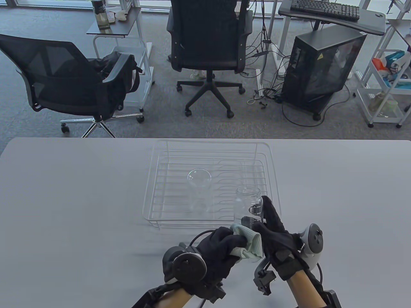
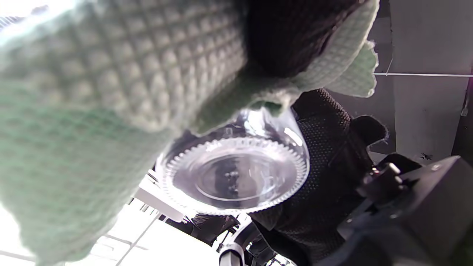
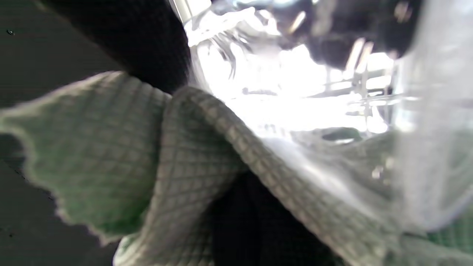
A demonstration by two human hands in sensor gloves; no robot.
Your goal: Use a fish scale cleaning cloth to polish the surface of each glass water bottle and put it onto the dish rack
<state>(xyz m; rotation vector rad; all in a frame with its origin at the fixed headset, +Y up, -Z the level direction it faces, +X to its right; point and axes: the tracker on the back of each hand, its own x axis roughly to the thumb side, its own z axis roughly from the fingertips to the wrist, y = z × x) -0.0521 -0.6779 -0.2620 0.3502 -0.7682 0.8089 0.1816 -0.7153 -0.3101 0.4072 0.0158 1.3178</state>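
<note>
One bottle (image 1: 199, 183) stands in the rack (image 1: 210, 150), another (image 1: 248, 205) before it

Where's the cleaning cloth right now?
In the table view, the cleaning cloth is bunched in the left hand, low centre, pressed against the bottle held by the right hand, just in front of the dish rack.

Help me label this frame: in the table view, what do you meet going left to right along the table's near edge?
Left hand → green cloth → right hand → white tracker.
</note>
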